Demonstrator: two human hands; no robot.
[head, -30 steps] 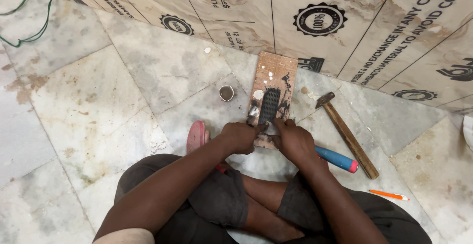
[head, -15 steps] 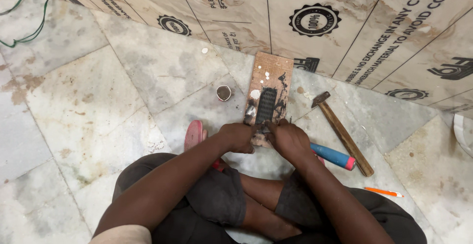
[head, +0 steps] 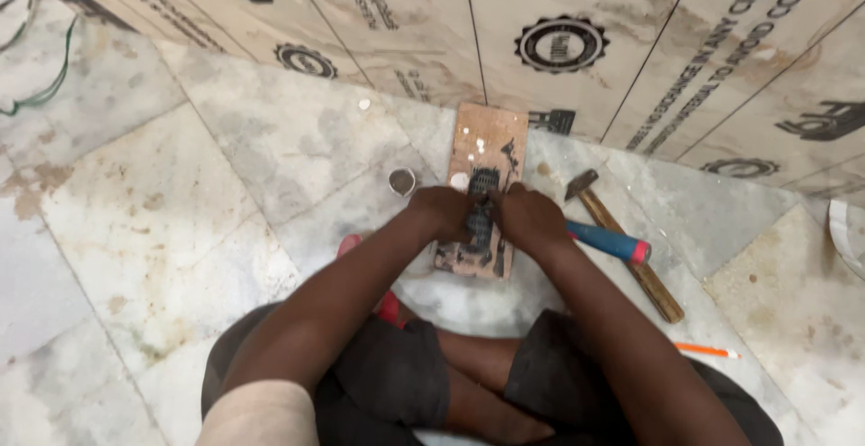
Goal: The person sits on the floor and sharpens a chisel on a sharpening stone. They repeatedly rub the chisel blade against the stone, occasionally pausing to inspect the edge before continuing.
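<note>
Head view showed the left hand [head: 443,212] and right hand [head: 530,219] with fingers closed together on a small dark ridged part [head: 481,216], pressed onto a wooden block [head: 487,144] on the marble floor [head: 180,221]. A hammer [head: 622,243] lay just right of the block, near its far edge.

We look steeply down from our own head, close over our arms and lap, facing forward across the marble floor [head: 180,221] to the printed boards [head: 577,40]. One view only.
</note>
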